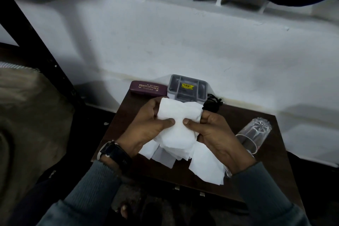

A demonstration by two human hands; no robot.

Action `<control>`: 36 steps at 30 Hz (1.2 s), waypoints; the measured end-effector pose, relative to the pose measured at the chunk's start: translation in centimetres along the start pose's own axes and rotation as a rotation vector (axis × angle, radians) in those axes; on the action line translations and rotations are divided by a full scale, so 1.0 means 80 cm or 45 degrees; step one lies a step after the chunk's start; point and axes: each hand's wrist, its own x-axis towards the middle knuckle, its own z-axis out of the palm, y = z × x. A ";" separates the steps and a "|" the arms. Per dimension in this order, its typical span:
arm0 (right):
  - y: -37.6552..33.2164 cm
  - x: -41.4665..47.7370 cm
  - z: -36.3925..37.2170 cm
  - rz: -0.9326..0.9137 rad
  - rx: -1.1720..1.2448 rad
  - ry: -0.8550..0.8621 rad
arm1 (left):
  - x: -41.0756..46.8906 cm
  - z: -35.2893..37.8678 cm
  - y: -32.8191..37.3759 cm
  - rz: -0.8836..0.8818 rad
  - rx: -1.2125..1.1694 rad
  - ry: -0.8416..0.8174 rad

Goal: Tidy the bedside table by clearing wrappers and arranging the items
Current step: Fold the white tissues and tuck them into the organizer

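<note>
The left hand (146,126) and right hand (214,134) grip crumpled white tissue (178,115) above the desk (256,170); behind it stands a grey compartment box (187,88), contents unclear; a closed maroon spectacle case (147,88) lies beside it; a clear glass (255,134) lies on its side.

— What crowds the two-handed grip on the tissue wad (178,115)?
— Just beyond it a grey box (187,88) blocks the way. A maroon case (146,89) lies beyond-left and a black cord (212,103) beyond-right, all close to the wall (183,42).
— To the right?
— A clear glass (255,134) lies on its side, just beside the right hand (216,134).
— Any open passage?
— Bare table (118,124) left of the left hand (146,126), and more between cord and glass. Nearer than the grip, white sheets (207,167) cover the top.
</note>
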 end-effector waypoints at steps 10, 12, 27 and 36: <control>-0.008 0.001 -0.012 -0.354 -0.304 0.080 | 0.007 -0.003 0.004 -0.179 -0.366 0.124; -0.003 0.002 -0.012 -0.444 -0.352 0.110 | 0.008 0.001 0.004 -0.278 -0.446 0.086; -0.002 -0.003 0.011 0.069 0.426 -0.094 | 0.016 0.004 -0.012 0.015 -0.218 0.084; 0.009 0.000 0.008 0.024 0.310 0.069 | 0.017 0.003 -0.014 0.033 -0.250 0.121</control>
